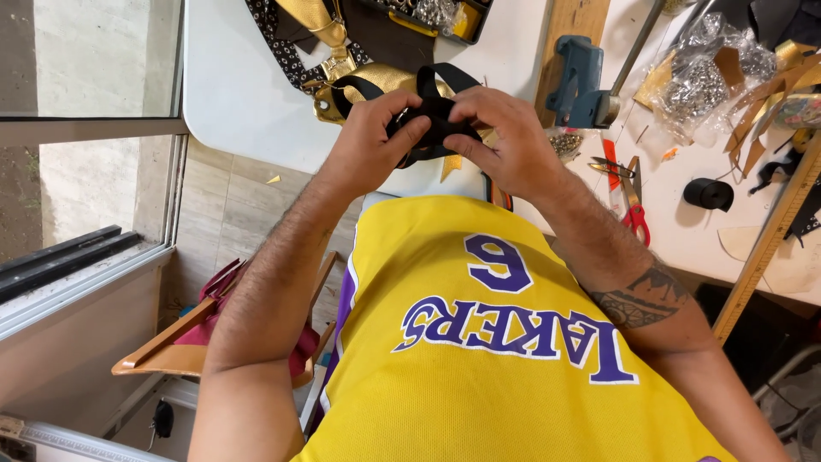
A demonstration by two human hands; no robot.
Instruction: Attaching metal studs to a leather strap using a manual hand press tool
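Both hands meet over the edge of the white table: the left hand and the right hand each pinch one black strap, fingers closed tight on it. Just behind it lies one gold leather piece. To the right sit one pair of red-handled scissors, one black tape roll and two clear bags of metal bits.
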